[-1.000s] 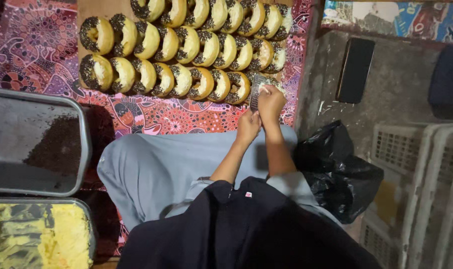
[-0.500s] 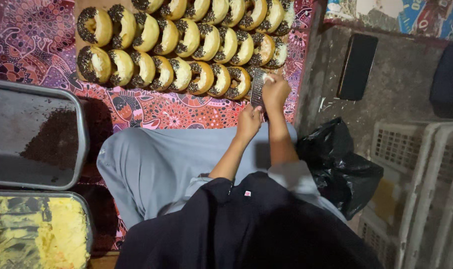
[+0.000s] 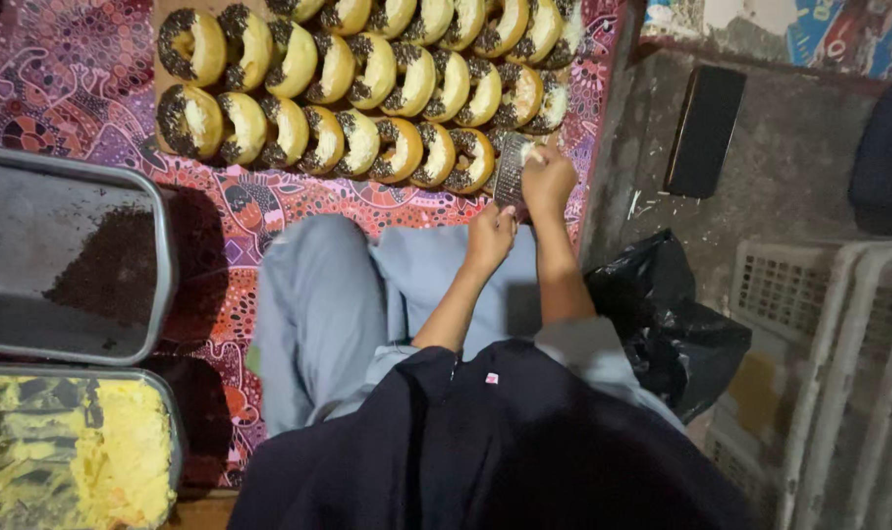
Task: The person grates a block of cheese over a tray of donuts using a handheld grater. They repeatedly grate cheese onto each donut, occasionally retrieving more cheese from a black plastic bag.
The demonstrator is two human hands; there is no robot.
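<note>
The right hand (image 3: 549, 180) is curled shut over a small pale lump (image 3: 530, 153) (what it is cannot be made out) and presses it against the top of a metal grater (image 3: 511, 169). The left hand (image 3: 491, 234), just near of it, is closed around the grater's lower end, holding it tilted over the far right corner of the doughnut rows. Directly left of the grater sit the doughnuts (image 3: 367, 88), rings with dark sprinkles and pale topping, packed in overlapping rows on a brown board (image 3: 157, 20). The board lies on a patterned red and purple cloth (image 3: 63, 83). Near of the hands are the person's grey-trousered legs (image 3: 367, 294). On the left, a metal tray (image 3: 4, 245) holds a dark heap of sprinkles, and nearer still another tray (image 3: 171, 412) holds yellow shreds. To the right, a black plastic bag (image 3: 672, 324) rests on grey floor, with a black flat slab (image 3: 703, 131) farther off.
</note>
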